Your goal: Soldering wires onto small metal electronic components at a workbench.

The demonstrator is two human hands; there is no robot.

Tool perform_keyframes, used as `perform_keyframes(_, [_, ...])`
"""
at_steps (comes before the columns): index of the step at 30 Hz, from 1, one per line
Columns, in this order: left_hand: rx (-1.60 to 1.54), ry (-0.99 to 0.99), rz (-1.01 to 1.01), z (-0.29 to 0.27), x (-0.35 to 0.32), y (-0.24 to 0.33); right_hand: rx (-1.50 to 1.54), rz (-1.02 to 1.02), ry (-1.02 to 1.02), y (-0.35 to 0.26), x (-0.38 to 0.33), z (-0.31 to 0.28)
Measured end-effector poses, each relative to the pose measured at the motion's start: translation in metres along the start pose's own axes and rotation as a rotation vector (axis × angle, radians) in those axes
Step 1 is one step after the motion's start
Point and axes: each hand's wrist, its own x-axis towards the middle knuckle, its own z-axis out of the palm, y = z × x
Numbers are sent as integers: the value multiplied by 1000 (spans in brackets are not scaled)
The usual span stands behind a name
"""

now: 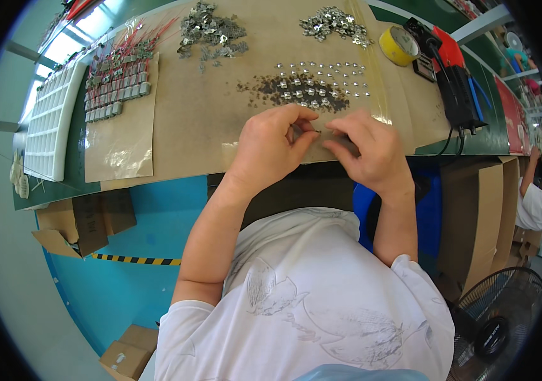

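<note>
Both of my hands meet over the near part of the paper-covered worktop [188,120]. My left hand [271,140] is closed in a pinch; a tiny dark thing shows at its fingertips, too small to name. Close by on the right, my right hand [376,149] has its thumb and forefinger curved and apart, with nothing visible between them. Just beyond the hands, small shiny metal parts [284,94] stand in loose rows. Some of them sit among a scatter of tiny dark brown pieces [264,89].
Farther back lie a heap of grey metal pieces [210,32] and a shinier heap [334,26]. At left are blocky components with red wires [118,92] and a white compartment tray [52,124]. A yellow tape roll [399,46] and black corded device [458,98] stand at right.
</note>
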Motion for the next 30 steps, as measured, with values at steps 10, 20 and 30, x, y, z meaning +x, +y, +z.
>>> perform_keyframes(10, [-110,-67,-132,-6,2,2,-20,-181,89,5,2,18])
perform_keyframes(20, [-126,-37,-98,-4,3,-2,-18,-2,34,17,10,-1])
perform_keyframes(30, [-115,5,-114,-3,2,1,-81,134,-143,45,28,-11])
